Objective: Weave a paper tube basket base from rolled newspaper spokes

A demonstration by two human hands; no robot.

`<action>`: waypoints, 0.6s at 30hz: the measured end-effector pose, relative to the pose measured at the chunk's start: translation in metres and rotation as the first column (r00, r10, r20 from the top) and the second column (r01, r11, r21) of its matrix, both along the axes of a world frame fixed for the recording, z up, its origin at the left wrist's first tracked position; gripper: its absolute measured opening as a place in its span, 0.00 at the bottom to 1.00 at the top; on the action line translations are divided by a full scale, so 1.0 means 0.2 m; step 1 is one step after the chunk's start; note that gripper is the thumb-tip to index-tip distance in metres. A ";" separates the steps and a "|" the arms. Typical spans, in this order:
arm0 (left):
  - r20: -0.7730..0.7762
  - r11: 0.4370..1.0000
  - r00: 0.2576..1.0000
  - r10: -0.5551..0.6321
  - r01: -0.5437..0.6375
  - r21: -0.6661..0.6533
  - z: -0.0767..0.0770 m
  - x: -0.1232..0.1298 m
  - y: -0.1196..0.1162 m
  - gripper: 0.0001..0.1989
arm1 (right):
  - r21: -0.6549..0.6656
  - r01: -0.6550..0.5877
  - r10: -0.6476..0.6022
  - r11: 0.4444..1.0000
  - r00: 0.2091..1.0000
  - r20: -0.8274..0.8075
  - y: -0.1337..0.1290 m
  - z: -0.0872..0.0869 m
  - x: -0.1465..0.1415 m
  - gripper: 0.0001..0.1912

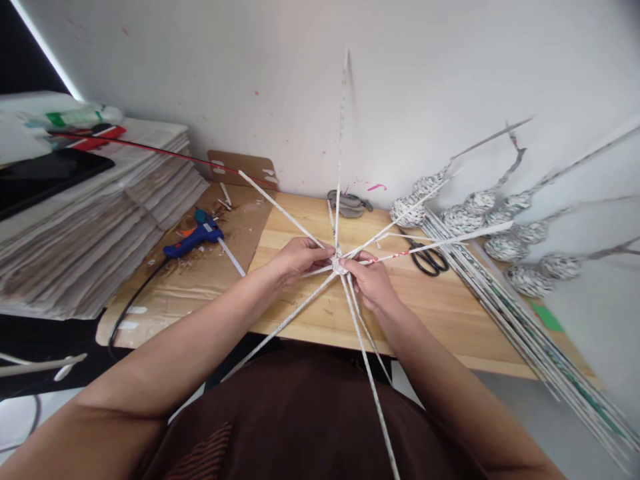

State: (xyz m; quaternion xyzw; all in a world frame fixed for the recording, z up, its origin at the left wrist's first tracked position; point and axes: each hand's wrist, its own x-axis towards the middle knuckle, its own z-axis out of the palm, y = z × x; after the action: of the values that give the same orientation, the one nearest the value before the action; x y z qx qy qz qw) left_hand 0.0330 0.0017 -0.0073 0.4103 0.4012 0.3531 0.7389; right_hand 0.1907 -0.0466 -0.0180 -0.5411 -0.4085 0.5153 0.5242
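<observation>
Several long rolled-paper sticks cross at a small woven centre (339, 264) and spread out from it like spokes. My left hand (303, 259) pinches this centre from the left, thumb and fingertips together. From the other side my right hand (369, 279) grips it too, its thumb pressed on the crossing. One paper stick (342, 140) points up toward the wall, while another (367, 373) runs down across my brown shirt. The undersides of both hands' fingers are partly hidden by the sticks.
A blue glue gun (194, 239) lies on cardboard (240, 227) at left, near a tall newspaper stack (150, 213). To the right are black scissors (429, 259), a bundle of paper sticks (505, 313) and several woven paper balls (505, 247). A grey cloth-like item (350, 204) rests by the wall.
</observation>
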 end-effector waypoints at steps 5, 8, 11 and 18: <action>-0.073 0.997 0.997 0.026 -0.020 0.077 0.02 0.01 -0.01 0.14 | 0.026 -0.042 0.041 0.999 0.999 0.011 -0.01 -0.01 0.01 0.13; -0.166 0.985 0.983 0.073 -0.045 0.164 0.05 0.01 -0.02 0.09 | 0.034 -0.049 0.049 0.998 0.999 -0.003 -0.01 -0.01 0.01 0.14; -0.230 0.979 0.969 0.095 -0.049 0.200 0.06 0.02 -0.04 0.07 | 0.043 -0.026 0.026 0.999 1.000 -0.011 -0.01 -0.02 0.01 0.16; -0.233 0.957 0.963 0.134 -0.065 0.282 0.06 0.03 -0.05 0.06 | 0.010 -0.007 0.007 1.000 1.000 0.026 0.00 -0.02 0.02 0.15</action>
State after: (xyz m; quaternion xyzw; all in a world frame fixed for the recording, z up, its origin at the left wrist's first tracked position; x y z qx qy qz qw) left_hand 0.0388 -0.0084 0.0042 0.5280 0.4590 0.3873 0.6004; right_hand 0.1941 -0.0458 -0.0226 -0.5437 -0.4197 0.5080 0.5198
